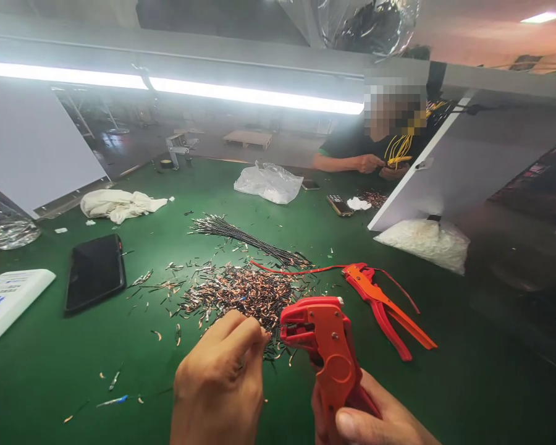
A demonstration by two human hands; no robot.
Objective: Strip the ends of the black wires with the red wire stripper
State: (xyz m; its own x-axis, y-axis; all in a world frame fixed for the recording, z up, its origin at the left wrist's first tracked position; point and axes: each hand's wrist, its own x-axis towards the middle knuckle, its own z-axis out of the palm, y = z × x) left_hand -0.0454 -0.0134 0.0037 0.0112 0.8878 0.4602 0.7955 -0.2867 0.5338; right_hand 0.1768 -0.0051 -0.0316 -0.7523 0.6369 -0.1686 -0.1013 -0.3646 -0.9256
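My right hand [375, 411] is wrapped round the handles of a red and orange wire stripper [334, 352], its jaws pointing left. Just left of those jaws, my left hand [222, 377] is closed in a pinch; whatever its fingers hold is hidden. A thin dark strand shows on the table by its wrist. Behind both hands lies a pile of cut wire scraps [241, 293], black with copper ends. Beyond the pile is a bundle of black wires [252, 240] with stripped ends. A second wire stripper [384, 306] rests at the right, a red wire [296, 271] running by its head.
On the green table [152, 383], a black phone [96, 272] and a white box [12, 303] lie left. A white cloth [120, 204], plastic bag [269, 182] and another phone [340, 205] sit farther back. A filled bag [426, 244] stands right. A person [352, 145] opposite holds yellow wires.
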